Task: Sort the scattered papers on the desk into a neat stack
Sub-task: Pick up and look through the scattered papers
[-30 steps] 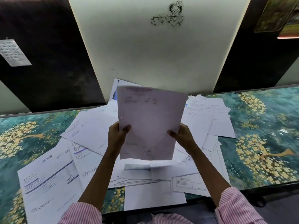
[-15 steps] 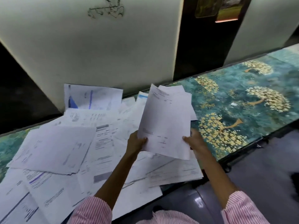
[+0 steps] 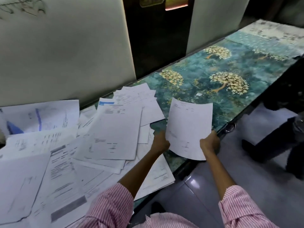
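I hold a white printed sheet (image 3: 189, 127) upright above the desk's front edge, to the right of the paper pile. My left hand (image 3: 160, 142) grips its lower left edge and my right hand (image 3: 209, 143) grips its lower right edge. Several scattered white papers (image 3: 115, 129) overlap across the left half of the desk (image 3: 205, 89), whose top shows a teal pattern with golden trees. One sheet with blue marks (image 3: 39, 116) leans at the back left against the wall panel.
A pale wall panel (image 3: 65, 55) rises behind the pile, with a dark gap (image 3: 158, 38) beside it. The patterned desk surface runs to the far right. A dark chair or stand (image 3: 271, 142) sits on the grey floor at right, beyond the desk's edge.
Both hands have carried the held sheet to the right, away from above the pile toward the bare patterned part of the desk. The view has swung right as well.
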